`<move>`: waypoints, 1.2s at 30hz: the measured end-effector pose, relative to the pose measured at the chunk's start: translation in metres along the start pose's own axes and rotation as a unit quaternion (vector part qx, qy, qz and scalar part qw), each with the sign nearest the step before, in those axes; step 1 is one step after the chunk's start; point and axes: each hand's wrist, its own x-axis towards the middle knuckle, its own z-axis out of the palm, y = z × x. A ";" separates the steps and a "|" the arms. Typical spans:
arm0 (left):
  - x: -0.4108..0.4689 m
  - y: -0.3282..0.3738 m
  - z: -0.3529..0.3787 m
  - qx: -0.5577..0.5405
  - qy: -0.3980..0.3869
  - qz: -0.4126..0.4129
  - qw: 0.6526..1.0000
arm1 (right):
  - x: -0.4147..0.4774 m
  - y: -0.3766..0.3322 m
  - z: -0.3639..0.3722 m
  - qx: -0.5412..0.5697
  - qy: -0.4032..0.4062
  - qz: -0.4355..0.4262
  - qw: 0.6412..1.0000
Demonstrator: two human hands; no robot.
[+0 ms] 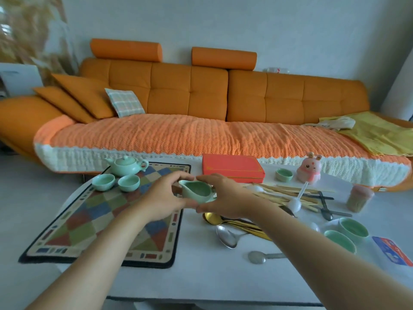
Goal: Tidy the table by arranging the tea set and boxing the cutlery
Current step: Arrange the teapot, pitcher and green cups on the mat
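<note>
Soft, even daylight, shadows faint. Wide-angle bending at edges. Upper-left corner motion-blurred; sofa point(178, 95) and table point(201, 276) slightly soft.

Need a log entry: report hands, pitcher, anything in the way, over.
Left hand and right hand both grip the green pitcher. Pitcher held at the checked mat's right edge, teapot and two cups already on mat. Loose spoons under right wrist.

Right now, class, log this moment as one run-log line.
left hand, right hand: hold pitcher | teapot, two cups: on mat | three cups, cutlery: off mat | box: closed
</note>
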 end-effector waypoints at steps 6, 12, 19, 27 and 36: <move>-0.010 -0.042 -0.035 0.107 0.001 -0.069 0.992 | 0.052 -0.036 0.039 -0.038 -0.084 -0.047 0.995; -0.008 -0.056 -0.053 0.135 0.014 -0.105 0.985 | 0.086 -0.042 0.062 -0.028 -0.092 -0.071 0.993; 0.006 -0.071 -0.071 0.115 0.077 -0.088 0.986 | 0.099 -0.031 0.076 -0.025 -0.075 -0.051 0.996; 0.022 -0.109 -0.082 0.312 0.140 -0.064 0.938 | 0.133 -0.023 0.068 -0.113 -0.070 -0.018 0.991; 0.038 -0.126 -0.079 0.357 0.152 -0.073 0.919 | 0.165 -0.023 0.076 -0.163 -0.041 -0.045 0.985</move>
